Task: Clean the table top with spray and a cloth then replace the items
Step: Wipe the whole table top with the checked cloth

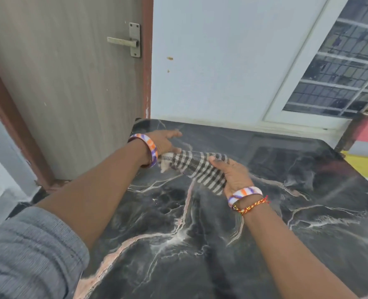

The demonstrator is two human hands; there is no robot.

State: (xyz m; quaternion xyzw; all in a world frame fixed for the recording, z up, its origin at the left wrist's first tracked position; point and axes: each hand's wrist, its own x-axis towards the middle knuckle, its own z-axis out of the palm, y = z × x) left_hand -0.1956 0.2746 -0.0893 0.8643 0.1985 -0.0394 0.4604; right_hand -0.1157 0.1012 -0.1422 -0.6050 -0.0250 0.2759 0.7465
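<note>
Striped cloth [195,167] at frame centre, stretched between both hands just above the dark marble tabletop [286,223]; left hand [164,141] grip pinches its upper-left end, fingers near the tabletop's far-left corner; right hand [232,173] grip clamped on the other end; bare marble lower and right; door [71,93] upper left, beside that edge.

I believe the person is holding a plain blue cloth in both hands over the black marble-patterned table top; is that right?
Not quite: the head view shows the cloth is striped in black and white, not plain blue. The rest holds: the left hand and right hand both hold it over the black marble-patterned table top.
</note>
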